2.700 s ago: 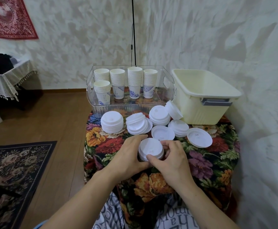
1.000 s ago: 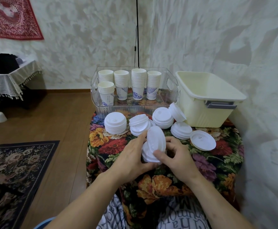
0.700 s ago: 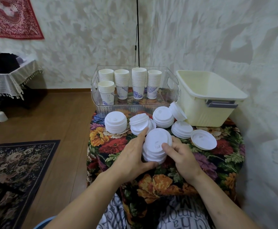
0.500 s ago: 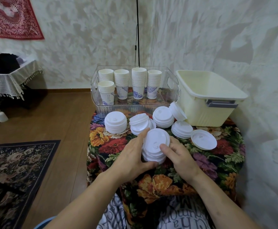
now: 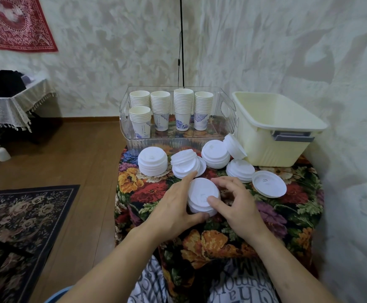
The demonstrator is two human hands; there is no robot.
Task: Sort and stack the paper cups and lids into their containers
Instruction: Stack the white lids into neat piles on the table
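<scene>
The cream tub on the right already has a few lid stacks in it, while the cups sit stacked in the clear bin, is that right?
Not quite. In the head view the cream tub shows no lids in the part of it that can be seen; the lid stacks lie on the floral tablecloth in front of it. The cups do sit stacked in the clear bin.

Bare floral tablecloth (image 5: 272, 217) lies open right of the right hand (image 5: 236, 204), up to the single lid (image 5: 268, 183). Bare cloth too left of the left hand (image 5: 174, 206), below the leftmost lid stack (image 5: 152, 161). Far side is crowded: lid stacks run in a row just beyond the held stack (image 5: 202, 196), gaps between them narrow. Behind them stands the clear bin (image 5: 134, 136) with cup stacks (image 5: 182, 108). Cream tub (image 5: 265, 136) is open-topped; one tilted lid stack (image 5: 234, 146) leans against its near corner. Wall (image 5: 342, 106) closes off the right.
</scene>
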